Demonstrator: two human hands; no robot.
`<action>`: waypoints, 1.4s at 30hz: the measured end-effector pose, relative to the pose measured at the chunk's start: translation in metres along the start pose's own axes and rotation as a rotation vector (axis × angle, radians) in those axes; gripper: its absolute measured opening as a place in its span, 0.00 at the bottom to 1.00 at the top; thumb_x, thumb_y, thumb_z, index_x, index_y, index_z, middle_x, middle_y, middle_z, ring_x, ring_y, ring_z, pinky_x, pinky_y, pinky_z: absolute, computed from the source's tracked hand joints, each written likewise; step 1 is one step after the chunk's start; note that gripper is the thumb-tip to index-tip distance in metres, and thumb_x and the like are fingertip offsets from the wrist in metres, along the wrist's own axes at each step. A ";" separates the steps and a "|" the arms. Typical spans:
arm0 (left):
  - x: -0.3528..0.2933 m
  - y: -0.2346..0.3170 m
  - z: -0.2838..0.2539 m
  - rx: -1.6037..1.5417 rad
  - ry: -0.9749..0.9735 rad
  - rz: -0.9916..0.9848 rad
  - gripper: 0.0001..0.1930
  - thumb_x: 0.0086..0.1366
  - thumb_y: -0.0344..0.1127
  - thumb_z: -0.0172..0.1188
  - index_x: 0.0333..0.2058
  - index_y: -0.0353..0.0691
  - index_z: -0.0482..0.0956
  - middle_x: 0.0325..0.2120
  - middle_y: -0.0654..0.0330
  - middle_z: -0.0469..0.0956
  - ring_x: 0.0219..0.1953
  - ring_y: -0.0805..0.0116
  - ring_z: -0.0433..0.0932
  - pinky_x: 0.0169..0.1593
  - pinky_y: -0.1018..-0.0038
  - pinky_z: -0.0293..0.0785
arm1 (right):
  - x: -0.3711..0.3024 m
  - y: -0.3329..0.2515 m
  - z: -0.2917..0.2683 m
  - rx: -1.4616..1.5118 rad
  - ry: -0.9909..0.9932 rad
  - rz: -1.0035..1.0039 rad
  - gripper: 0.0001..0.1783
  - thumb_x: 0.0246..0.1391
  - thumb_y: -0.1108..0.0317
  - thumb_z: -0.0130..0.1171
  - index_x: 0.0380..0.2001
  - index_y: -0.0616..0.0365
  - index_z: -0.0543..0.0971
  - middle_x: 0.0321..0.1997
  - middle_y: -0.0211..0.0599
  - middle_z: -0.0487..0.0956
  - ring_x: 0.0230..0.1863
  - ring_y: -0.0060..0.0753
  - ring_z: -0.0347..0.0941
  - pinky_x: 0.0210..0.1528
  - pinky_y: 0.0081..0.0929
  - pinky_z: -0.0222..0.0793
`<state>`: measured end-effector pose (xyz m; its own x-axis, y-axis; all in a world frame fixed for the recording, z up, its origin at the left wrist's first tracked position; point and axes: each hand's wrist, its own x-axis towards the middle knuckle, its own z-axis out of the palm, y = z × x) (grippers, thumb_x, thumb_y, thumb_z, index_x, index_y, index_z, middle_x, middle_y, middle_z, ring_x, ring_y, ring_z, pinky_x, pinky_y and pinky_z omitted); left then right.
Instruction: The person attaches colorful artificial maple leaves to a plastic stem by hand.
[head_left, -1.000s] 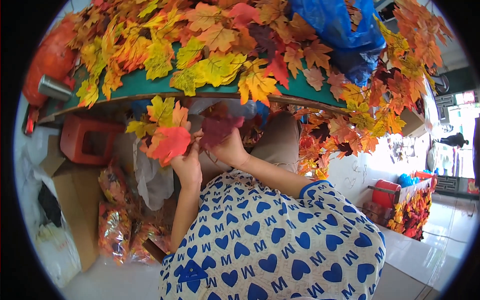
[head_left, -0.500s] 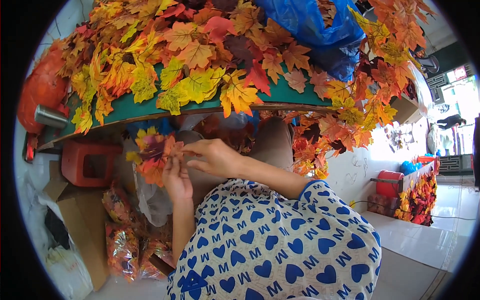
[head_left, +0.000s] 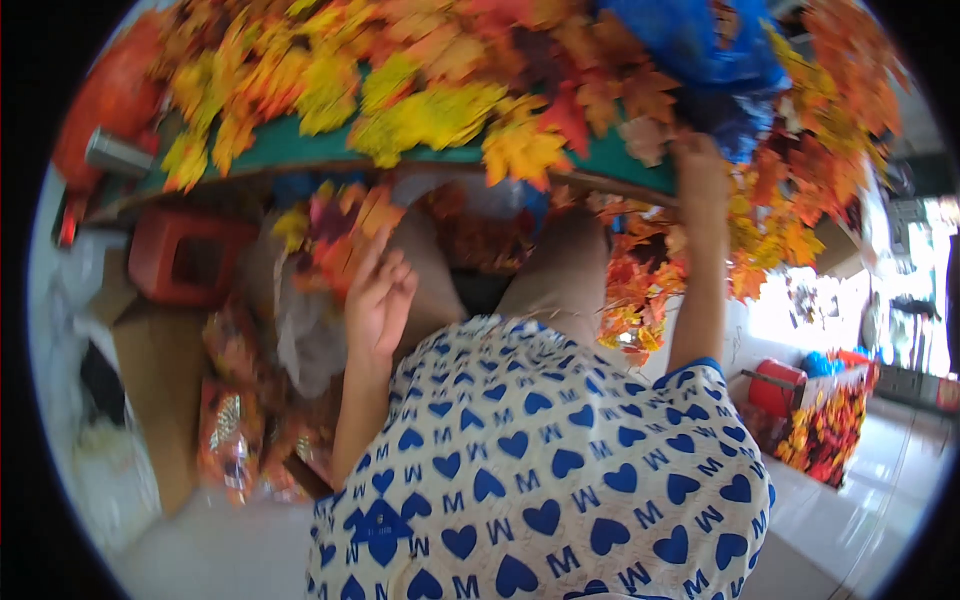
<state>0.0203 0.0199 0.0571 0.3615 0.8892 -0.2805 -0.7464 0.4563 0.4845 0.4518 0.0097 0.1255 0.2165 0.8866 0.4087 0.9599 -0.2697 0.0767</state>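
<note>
A bunch of artificial maple leaves (head_left: 338, 232) in orange, purple and yellow is pinched in my left hand (head_left: 378, 300), over my left thigh and below the table edge. My right hand (head_left: 702, 160) reaches forward to the right end of the green table (head_left: 615, 165), among hanging orange leaves and beside a blue plastic bag (head_left: 700, 50). Its fingers are smeared by motion and partly hidden, so I cannot tell whether they grip a leaf. A thick heap of yellow, orange and red maple leaves (head_left: 430, 115) covers the tabletop in front of me.
A metal cup (head_left: 118, 153) and a red bag (head_left: 110, 95) sit at the table's left end. Below are a red stool (head_left: 185, 255), an open cardboard box (head_left: 160, 400) and clear bags of leaves (head_left: 230, 435). Leaf sprays (head_left: 640, 260) hang at the right.
My right hand has left the leaf bunch and swung forward and right to the table's right end. My left hand still holds the bunch. The whole view has shifted slightly.
</note>
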 end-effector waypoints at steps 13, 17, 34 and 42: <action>-0.010 -0.004 0.022 0.325 -0.042 0.130 0.28 0.60 0.23 0.55 0.59 0.44 0.62 0.29 0.65 0.71 0.33 0.74 0.75 0.39 0.78 0.73 | -0.028 -0.140 -0.052 1.727 0.262 0.395 0.11 0.50 0.75 0.60 0.38 0.64 0.75 0.33 0.39 0.78 0.30 0.30 0.77 0.32 0.23 0.76; -0.009 -0.010 0.019 0.324 -0.030 0.133 0.24 0.59 0.22 0.56 0.55 0.39 0.65 0.28 0.64 0.73 0.32 0.72 0.77 0.40 0.74 0.76 | -0.058 -0.219 -0.031 2.102 -0.286 0.519 0.11 0.50 0.74 0.60 0.38 0.65 0.74 0.33 0.40 0.78 0.30 0.32 0.78 0.34 0.22 0.76; -0.006 -0.006 0.030 0.255 0.054 0.202 0.18 0.59 0.20 0.55 0.49 0.34 0.68 0.30 0.59 0.75 0.30 0.69 0.78 0.37 0.75 0.79 | -0.074 -0.273 -0.002 2.217 -0.666 0.658 0.11 0.48 0.77 0.62 0.37 0.63 0.77 0.33 0.35 0.79 0.32 0.24 0.77 0.35 0.19 0.75; -0.004 -0.007 0.026 0.277 0.055 0.216 0.19 0.58 0.19 0.56 0.49 0.34 0.68 0.30 0.57 0.75 0.31 0.68 0.79 0.36 0.75 0.78 | -0.072 -0.274 -0.007 2.180 -0.633 0.636 0.09 0.47 0.78 0.62 0.34 0.64 0.76 0.31 0.34 0.78 0.28 0.22 0.75 0.31 0.17 0.74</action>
<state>0.0384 0.0143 0.0765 0.1754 0.9665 -0.1873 -0.6197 0.2562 0.7418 0.1722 0.0166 0.0817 0.0486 0.9615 -0.2704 -0.6006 -0.1882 -0.7771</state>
